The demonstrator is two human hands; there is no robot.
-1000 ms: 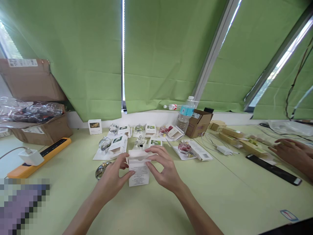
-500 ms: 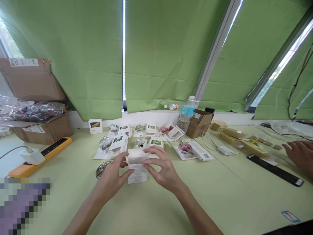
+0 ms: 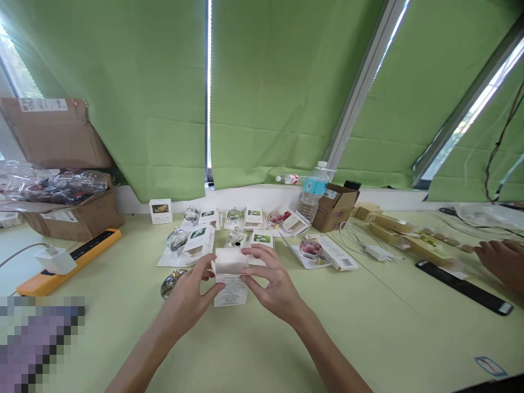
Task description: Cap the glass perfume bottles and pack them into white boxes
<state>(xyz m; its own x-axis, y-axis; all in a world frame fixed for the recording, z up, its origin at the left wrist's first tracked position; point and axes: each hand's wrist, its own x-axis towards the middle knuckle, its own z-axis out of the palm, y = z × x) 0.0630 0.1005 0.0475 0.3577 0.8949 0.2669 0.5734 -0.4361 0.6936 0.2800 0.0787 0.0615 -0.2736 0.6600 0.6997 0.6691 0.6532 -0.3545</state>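
Note:
A small white box [image 3: 230, 291] with fine printed text on its front stands before me, its top folded open. My left hand [image 3: 195, 292] pinches its left edge between thumb and fingers. On the opposite edge, my right hand [image 3: 268, 284] grips it the same way. Close to my left wrist lies a shiny round glass ornament [image 3: 171, 283], partly covered by that hand. Just behind the box are a clear glass bottle [image 3: 236, 238] and a white carton with a green picture [image 3: 262, 238].
More bottles and flattened cartons line the back, including a pink-filled bottle [image 3: 310, 248]. A water bottle [image 3: 310, 199] stands by a brown box [image 3: 336, 207]. At left lies an orange power strip [image 3: 36, 282]; at right, a black strip [image 3: 462, 286] and another person's hand [image 3: 501, 262].
The view has shifted very slightly. Both my hands keep the same hold on the white box, which has hardly moved.

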